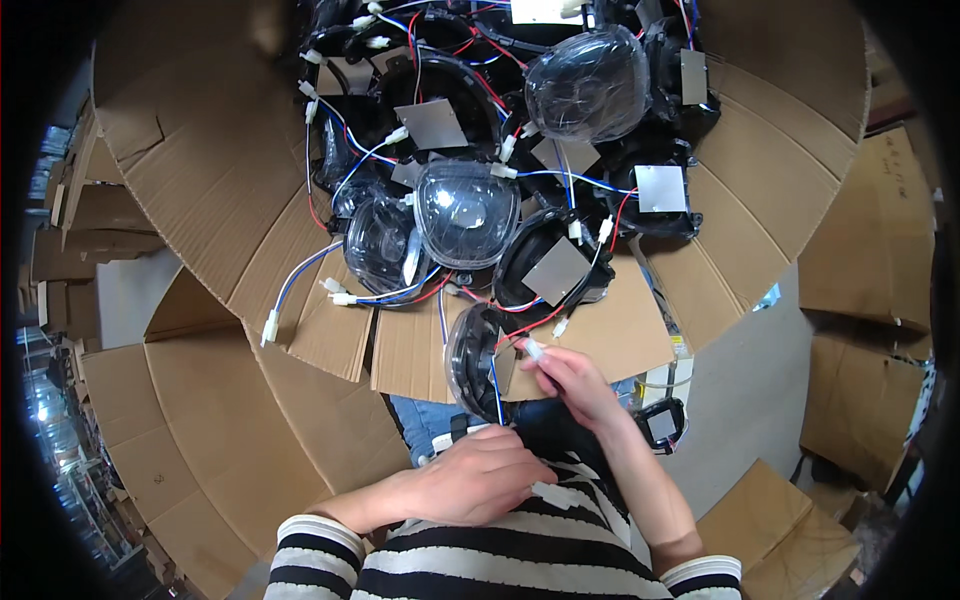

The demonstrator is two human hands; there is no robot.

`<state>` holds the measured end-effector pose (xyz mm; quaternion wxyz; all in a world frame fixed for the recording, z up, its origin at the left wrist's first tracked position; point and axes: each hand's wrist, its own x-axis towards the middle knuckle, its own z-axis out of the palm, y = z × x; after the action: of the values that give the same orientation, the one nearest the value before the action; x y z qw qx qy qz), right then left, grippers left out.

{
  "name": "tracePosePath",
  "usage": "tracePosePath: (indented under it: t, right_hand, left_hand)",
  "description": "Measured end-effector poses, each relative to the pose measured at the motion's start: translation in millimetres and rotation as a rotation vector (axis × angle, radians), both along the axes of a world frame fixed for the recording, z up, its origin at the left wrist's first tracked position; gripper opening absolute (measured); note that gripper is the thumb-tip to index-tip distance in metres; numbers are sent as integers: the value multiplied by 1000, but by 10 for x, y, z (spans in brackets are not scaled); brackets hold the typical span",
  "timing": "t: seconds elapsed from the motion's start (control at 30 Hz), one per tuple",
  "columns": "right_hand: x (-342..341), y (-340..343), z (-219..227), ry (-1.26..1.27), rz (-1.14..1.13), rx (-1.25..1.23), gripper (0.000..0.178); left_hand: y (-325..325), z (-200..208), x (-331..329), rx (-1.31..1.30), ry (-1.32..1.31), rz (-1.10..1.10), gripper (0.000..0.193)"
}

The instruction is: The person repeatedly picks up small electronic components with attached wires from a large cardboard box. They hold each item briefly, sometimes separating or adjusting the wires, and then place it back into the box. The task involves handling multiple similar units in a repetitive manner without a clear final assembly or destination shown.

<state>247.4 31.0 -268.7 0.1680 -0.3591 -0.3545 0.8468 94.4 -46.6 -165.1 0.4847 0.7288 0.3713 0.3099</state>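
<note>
Soft light fills the middle, glinting white on a clear lamp lens (467,214) and washing out detail on the white connector (534,350). The left cardboard flap (215,150) darkens toward its far end, and fisheye distortion bows straight edges inside a black rim.

Light is thrown back by the smooth, glossy clear plastic of the lamps (464,360), backed in black plastic. Silver-grey plates (558,270), matt and metallic in look, are joined by plastic-coated wires (600,182) and white plastic plugs (535,350). Cardboard (260,180) is seen matt and faintly ridged; the shirt (470,560) is cut from soft-looking cloth.
</note>
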Motion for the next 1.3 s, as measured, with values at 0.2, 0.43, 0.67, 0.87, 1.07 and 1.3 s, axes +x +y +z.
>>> tracePosePath:
  t: [0.2,0.43,0.67,0.87,1.07,1.3]
  right_hand:
    - [-29,-1,155,40,-178,-80,19]
    - [136,-270,517,-126,220,722,6]
    - [40,-380,520,-183,28,958,31]
    - [-109,-554,184,-397,-41,1315,22]
    - [-69,-607,276,-430,-2,1349,11]
    - [107,-579,367,-336,-91,1242,13]
  left_hand:
    - [22,19,-36,-131,-136,49,25]
    - [621,-52,93,-266,151,437,28]
    - [793,42,352,-145,199,95,40]
    - [933,76,663,56,437,273,45]
    - [853,-119,549,-794,-115,94,26]
    - [681,0,554,-566,-432,246,17]
